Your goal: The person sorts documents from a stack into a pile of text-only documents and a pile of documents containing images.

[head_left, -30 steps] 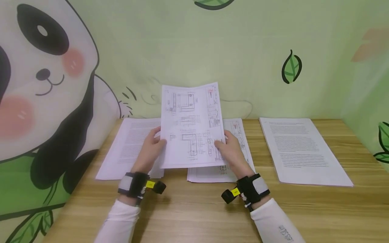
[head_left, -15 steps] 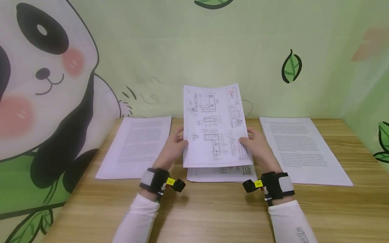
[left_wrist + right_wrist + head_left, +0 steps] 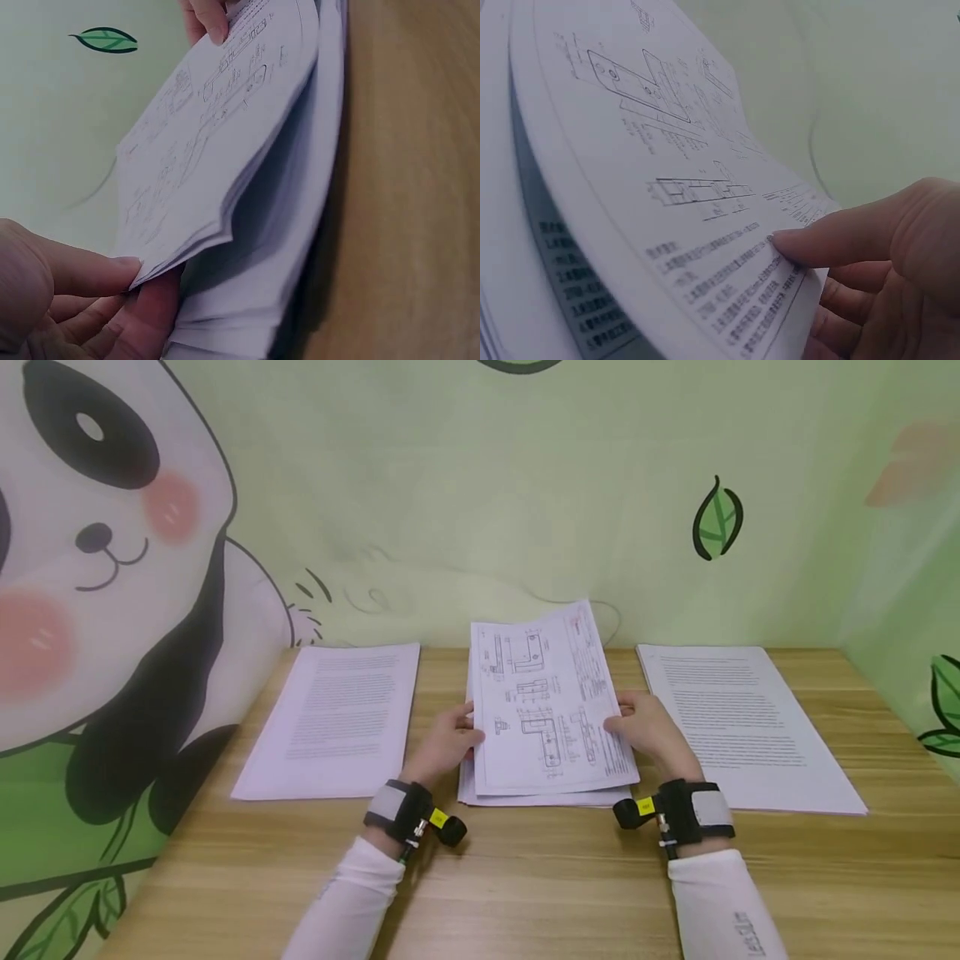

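Note:
Between both hands a few sheets of paper with technical drawings [image 3: 525, 693] are held close over the middle paper stack [image 3: 555, 798], their far right corner bent up. My left hand [image 3: 447, 742] pinches the left edge, thumb on top and fingers beneath; the left wrist view shows the pinched sheets [image 3: 217, 142] fanned slightly apart above the thicker stack [image 3: 225, 330]. On the opposite edge my right hand [image 3: 651, 727] pinches the sheets, its thumb over the printed lines in the right wrist view.
A stack of text pages [image 3: 337, 718] lies on the left of the wooden table [image 3: 525, 893], another stack of text pages [image 3: 750, 727] on the right. Behind the table hangs a green backdrop [image 3: 450, 485] with a panda and leaves. Each wrist wears a strapped camera.
Both hands have carried the drawing sheets to the right, then down onto the middle stack. The left text stack, partly covered before, now shows whole.

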{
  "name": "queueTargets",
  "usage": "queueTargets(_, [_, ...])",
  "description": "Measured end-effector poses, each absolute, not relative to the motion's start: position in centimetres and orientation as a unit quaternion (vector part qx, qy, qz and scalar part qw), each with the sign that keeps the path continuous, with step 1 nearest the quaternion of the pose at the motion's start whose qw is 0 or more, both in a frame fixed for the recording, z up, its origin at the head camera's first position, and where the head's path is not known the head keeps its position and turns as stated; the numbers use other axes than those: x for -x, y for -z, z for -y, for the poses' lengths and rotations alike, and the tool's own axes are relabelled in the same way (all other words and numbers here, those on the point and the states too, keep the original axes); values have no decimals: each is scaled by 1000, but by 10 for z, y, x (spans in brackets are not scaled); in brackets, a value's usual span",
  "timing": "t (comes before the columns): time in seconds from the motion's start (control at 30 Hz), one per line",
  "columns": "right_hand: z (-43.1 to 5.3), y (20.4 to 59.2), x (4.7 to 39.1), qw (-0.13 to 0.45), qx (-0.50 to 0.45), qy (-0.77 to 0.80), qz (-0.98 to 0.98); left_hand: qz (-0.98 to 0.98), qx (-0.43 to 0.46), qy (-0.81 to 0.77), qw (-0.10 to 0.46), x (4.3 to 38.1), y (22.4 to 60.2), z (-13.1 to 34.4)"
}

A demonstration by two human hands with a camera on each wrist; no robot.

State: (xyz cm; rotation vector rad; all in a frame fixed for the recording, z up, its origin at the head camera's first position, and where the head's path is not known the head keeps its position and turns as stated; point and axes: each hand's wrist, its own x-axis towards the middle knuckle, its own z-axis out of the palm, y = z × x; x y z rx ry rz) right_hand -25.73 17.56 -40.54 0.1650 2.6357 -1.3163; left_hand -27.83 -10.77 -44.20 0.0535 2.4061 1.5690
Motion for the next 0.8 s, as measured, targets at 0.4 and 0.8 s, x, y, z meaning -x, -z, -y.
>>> queueTargets(0.4, [-177, 416, 254, 87, -63, 395, -912, -880, -15, -458, 123, 277, 442, 111])
queueTargets(0.8, [-167, 418, 254, 82, -60, 402, -910, -900, 14, -424, 102, 278, 444, 118])
